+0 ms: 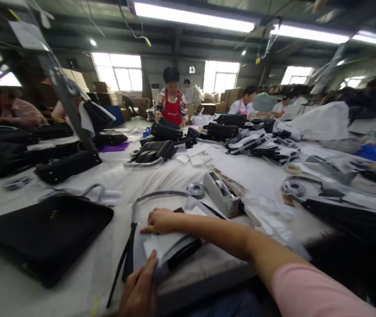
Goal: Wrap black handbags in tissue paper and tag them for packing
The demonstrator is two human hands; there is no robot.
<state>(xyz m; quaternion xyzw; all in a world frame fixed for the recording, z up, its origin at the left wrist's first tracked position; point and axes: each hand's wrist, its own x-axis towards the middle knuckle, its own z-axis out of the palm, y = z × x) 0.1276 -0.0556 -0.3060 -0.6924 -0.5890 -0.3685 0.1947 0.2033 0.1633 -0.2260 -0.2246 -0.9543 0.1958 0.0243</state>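
Observation:
In the head view a black handbag (183,254) lies on its side at the table's near edge, with white wrapping sheet (166,244) over it. Its handle (156,193), wrapped in grey film, arches away on the far side. My right hand (161,220) reaches across from the right and presses on the sheet with curled fingers; its fingertips are partly hidden. At the near side, my left hand (140,286) rests with fingers stretched along the sheet's edge, its thumb out of sight. A black strap (118,268) hangs loose left of the bag.
A grey tape dispenser (221,193) and a tape roll (195,189) stand just beyond the bag. A large black bag (46,233) lies at left. More black bags (155,151) and wrapped pieces (263,145) cover the far table. A co-worker in a red apron (172,108) stands opposite.

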